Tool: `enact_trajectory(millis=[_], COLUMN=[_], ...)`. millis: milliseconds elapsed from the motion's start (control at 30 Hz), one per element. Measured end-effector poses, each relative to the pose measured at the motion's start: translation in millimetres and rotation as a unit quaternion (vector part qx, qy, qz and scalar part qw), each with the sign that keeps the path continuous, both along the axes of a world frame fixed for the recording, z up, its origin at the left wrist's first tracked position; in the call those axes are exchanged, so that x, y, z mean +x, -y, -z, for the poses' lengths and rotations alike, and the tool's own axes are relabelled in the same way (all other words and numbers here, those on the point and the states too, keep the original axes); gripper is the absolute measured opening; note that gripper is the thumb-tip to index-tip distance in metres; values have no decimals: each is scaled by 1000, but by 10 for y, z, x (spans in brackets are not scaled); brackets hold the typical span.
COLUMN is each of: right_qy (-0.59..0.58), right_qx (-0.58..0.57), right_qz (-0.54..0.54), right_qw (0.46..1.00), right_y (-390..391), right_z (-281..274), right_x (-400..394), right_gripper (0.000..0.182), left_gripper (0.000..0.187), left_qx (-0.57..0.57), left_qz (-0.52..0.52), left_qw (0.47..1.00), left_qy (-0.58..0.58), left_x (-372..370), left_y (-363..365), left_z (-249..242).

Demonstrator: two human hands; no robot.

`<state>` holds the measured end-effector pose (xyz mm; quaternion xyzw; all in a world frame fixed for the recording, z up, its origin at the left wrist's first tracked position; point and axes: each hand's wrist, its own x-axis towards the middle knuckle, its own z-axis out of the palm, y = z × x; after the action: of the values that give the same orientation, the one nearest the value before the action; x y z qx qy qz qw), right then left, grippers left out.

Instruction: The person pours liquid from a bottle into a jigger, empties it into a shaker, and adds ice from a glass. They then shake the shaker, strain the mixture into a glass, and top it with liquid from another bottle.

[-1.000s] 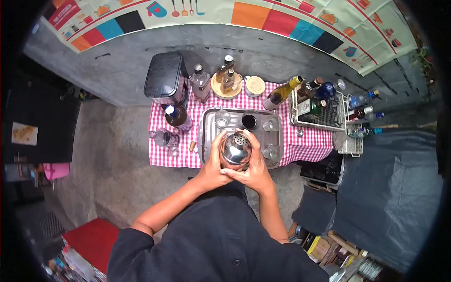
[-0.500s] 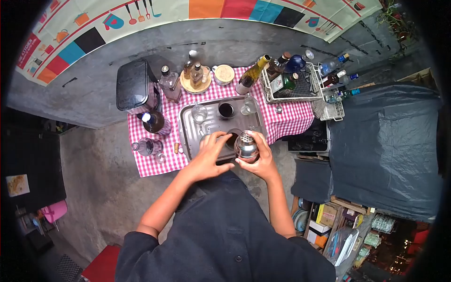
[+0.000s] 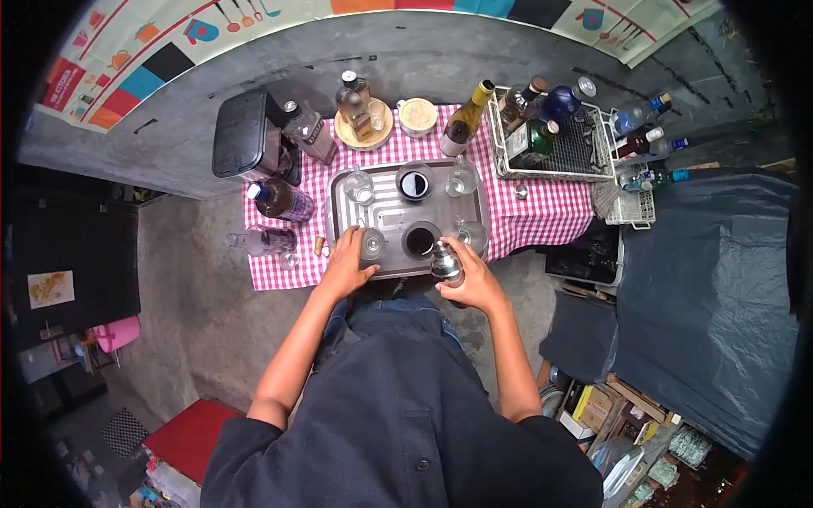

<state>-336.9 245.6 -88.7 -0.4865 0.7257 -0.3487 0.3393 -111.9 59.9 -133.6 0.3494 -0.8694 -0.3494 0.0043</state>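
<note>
My right hand (image 3: 474, 284) is wrapped around a metal cocktail shaker (image 3: 446, 264), its strainer top showing, at the tray's near right side. Just left of the shaker is a glass of dark liquid (image 3: 419, 242), and a clear glass (image 3: 472, 237) stands behind my fingers. My left hand (image 3: 344, 264) is at the tray's near left edge, fingers and thumb apart beside an empty clear glass (image 3: 371, 245). Farther back on the metal tray (image 3: 389, 218) stand another dark-filled glass (image 3: 414, 183) and two clear glasses, one left (image 3: 358, 188) and one right (image 3: 461, 179).
Bottles stand left of the tray, among them a dark one (image 3: 279, 201), near a cork (image 3: 319, 245). Behind are a wooden board with bottles (image 3: 385, 134), a lidded cup (image 3: 417, 117) and a wine bottle (image 3: 466, 118). A wire basket (image 3: 555, 176) of bottles sits right, on checkered cloth (image 3: 542, 216).
My left hand has moved left, away from the shaker, to the empty glass. My right hand still holds the shaker, now lower beside the near dark-filled glass. The view has shifted slightly.
</note>
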Motion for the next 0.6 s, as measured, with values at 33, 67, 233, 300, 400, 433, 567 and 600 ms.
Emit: enact_trajectory(millis=[33, 67, 233, 300, 400, 433, 567, 600], right_qy=[4, 7, -5, -26, -35, -36, -67, -78], right_qx=[0, 3, 53, 41, 42, 42, 59, 87], right_qz=[-10, -12, -50, -55, -81, -82, -122, -127], right_qw=[1000, 1000, 997, 997, 995, 995, 988, 985], right_y=[-13, -28, -24, -27, -3, 7, 60, 77], right_z=[60, 106, 252, 316, 358, 376, 319, 284], right_x=[-37, -74, -161, -204, -269, -287, -295, -305], right_gripper=[90, 90, 90, 88, 88, 88, 86, 84], left_gripper=[84, 86, 83, 81, 78, 76, 75, 75], left_qx=[3, -24, -49, -51, -62, -72, -82, -75], left_qz=[-14, -18, -38, -44, -50, -50, -39, -50], left_qw=[1000, 1000, 998, 998, 997, 996, 996, 995], left_qy=[-2, 8, 1, -11, -25, -22, -23, -49], left_x=[-14, -19, -88, -103, -125, -118, -105, -96], left_y=[-26, -58, -151, -155, -156, -155, -138, -148], left_z=[27, 85, 193, 253, 335, 352, 417, 423])
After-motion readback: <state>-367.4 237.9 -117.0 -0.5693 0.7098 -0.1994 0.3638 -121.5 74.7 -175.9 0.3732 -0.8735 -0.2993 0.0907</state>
